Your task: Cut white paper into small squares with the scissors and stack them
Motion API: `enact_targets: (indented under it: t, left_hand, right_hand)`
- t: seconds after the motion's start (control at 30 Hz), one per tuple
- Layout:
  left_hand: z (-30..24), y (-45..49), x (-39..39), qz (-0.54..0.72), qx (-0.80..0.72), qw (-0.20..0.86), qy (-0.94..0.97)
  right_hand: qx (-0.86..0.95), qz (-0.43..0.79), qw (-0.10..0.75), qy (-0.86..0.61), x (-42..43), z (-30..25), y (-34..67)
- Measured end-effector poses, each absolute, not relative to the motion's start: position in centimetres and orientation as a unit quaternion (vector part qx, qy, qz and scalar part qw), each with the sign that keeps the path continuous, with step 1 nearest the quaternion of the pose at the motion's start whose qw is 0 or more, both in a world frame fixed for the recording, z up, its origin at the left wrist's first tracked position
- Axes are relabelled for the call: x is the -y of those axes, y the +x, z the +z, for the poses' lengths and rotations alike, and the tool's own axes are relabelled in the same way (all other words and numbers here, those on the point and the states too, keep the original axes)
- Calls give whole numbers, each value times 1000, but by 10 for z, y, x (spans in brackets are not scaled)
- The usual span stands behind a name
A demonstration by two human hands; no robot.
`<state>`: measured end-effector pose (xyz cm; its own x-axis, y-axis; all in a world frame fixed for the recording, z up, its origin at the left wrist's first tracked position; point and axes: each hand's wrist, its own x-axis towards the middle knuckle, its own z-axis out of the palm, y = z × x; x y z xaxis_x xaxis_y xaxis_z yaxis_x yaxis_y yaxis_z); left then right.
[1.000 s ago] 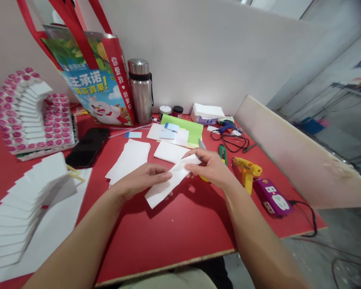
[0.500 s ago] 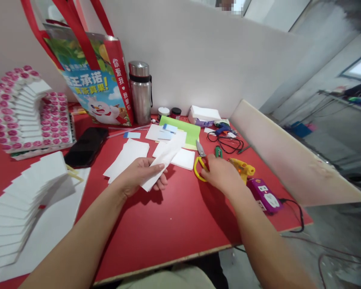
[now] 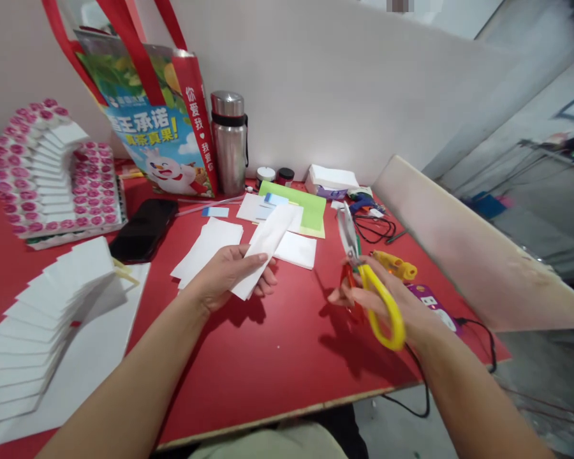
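Holding white paper [image 3: 266, 250], seemingly folded, and scissors [image 3: 396, 325] in separate hands [image 3: 224, 275] [image 3: 412, 310].

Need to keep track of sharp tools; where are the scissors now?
In the head view, right of centre, the scissors are in the right hand, above the red table, between the white strip in the left hand and the glue gun.

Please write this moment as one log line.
left hand: holds white paper strip; right hand: holds yellow-and-red-handled scissors; scissors: above red table, apart from strip
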<state>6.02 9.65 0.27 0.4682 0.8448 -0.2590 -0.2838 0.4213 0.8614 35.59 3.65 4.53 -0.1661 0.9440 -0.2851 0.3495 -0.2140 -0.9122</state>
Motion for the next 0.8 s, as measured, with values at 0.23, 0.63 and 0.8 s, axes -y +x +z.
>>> enact_targets:
  t: [0.23, 0.63, 0.8]
  left_hand:
    - [8, 72, -87, 355, -335, 787, 376]
    - [1, 82, -79, 288, -305, 816, 398]
    - [3, 82, -79, 275, -304, 818, 404]
  right_hand:
    - [646, 558, 154, -498, 0, 57, 358]
    - [653, 547, 160, -498, -8, 48, 340]
    - [643, 557, 180, -494, -9, 47, 335]
